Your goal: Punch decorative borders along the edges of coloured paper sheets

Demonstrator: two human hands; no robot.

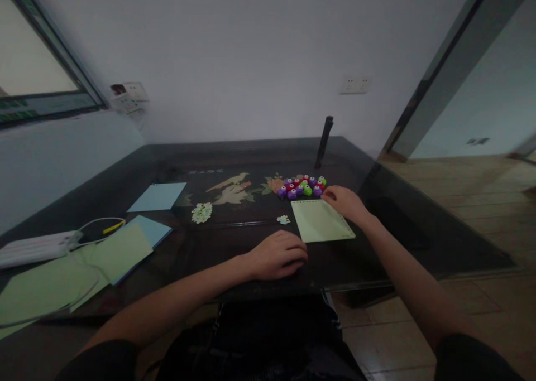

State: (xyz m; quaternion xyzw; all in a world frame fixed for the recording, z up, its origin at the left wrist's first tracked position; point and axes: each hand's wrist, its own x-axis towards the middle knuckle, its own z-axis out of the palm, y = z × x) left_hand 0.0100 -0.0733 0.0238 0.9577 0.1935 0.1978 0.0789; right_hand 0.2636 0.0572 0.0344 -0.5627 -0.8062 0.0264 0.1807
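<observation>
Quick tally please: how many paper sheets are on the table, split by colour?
Green sheets: 3, one punched sheet by the right hand, one at left, one at far left.
Blue sheets: 2, one lying alone, one partly under a green sheet.
Total: 5

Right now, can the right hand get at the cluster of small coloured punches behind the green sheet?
Probably yes. The right hand rests at the green sheet far corner, right beside the coloured punches, with nothing between them.
</observation>
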